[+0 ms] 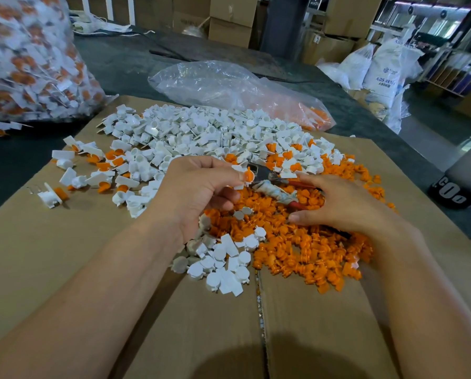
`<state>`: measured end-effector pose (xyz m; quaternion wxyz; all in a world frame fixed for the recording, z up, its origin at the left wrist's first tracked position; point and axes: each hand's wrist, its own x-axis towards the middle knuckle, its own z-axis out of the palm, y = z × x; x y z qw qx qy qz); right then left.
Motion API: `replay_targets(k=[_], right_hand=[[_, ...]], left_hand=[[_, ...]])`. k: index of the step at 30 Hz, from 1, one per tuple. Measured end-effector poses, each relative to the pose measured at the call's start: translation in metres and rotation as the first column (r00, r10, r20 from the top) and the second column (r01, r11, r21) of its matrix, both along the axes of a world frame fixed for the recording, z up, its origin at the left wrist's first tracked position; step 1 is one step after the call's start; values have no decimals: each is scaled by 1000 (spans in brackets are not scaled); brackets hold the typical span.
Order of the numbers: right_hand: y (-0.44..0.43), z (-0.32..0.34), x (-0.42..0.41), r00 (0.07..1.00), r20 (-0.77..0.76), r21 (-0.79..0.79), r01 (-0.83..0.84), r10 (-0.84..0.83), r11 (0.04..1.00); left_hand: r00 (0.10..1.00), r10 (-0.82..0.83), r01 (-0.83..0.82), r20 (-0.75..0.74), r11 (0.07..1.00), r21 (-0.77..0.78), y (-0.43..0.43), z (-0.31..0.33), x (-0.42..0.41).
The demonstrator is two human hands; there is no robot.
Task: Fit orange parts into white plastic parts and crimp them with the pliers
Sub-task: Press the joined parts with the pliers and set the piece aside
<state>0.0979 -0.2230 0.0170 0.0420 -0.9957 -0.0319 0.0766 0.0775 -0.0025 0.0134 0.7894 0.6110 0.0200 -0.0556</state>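
Note:
My left hand (198, 192) pinches a white plastic part with an orange part (248, 175) set in it, held just above the piles. The pliers (274, 188), with a taped handle and a red handle, lie on the heap of loose orange parts (305, 253); their jaws point toward the held part. Over the pliers' handles my right hand (340, 203) lies with fingers nearly straight and thumb spread below, not closed round them. A big pile of white parts (201, 135) spreads behind, and a smaller one (223, 263) lies in front.
Everything lies on a flattened cardboard sheet (65, 255) on a dark table. Fitted white-and-orange pieces (97, 176) are scattered at the left. A full clear bag of fitted pieces (24, 56) stands far left; a nearly flat plastic bag (228, 88) lies behind. Boxes and sacks stand beyond.

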Motion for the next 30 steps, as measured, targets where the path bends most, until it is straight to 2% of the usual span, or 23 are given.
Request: replay_targets(k=[3,8,10,13,15,21,24,26,30], right_hand=[[-1,-4,4,1000,-1,-22,29,-29,999],[3,-7,6,995,99,-53,37,-32,998],[7,-5,5,983,184,-39,13,-6,999],[14,-3,5,936,348,-79,-30,56,996],[17,-1,3,913,402,-73,-48,73,996],[21,9,-8,825,565,163,-92,-17,982],[22,13,-13,774,633,75,-84,17,994],[25,14,-15,772,633,-1,-67,52,998],[35,9,-17,824,559,57,-144,88,988]], left_hand=[[1000,2,-2,7,1000,1,0,-1,0],[1000,-9,9,15,1000,-1,0,-2,0],[1000,-5,5,17,1000,-6,0,-2,1],[1000,-2,3,24,999,-32,0,-3,1],[999,19,-16,34,996,-83,0,-4,2],[995,81,-67,62,976,-205,-3,-7,4],[991,109,-90,73,969,-232,-8,-8,5],[987,136,-110,87,961,-255,-9,-9,5],[976,194,-154,94,933,-324,-10,-10,6]])
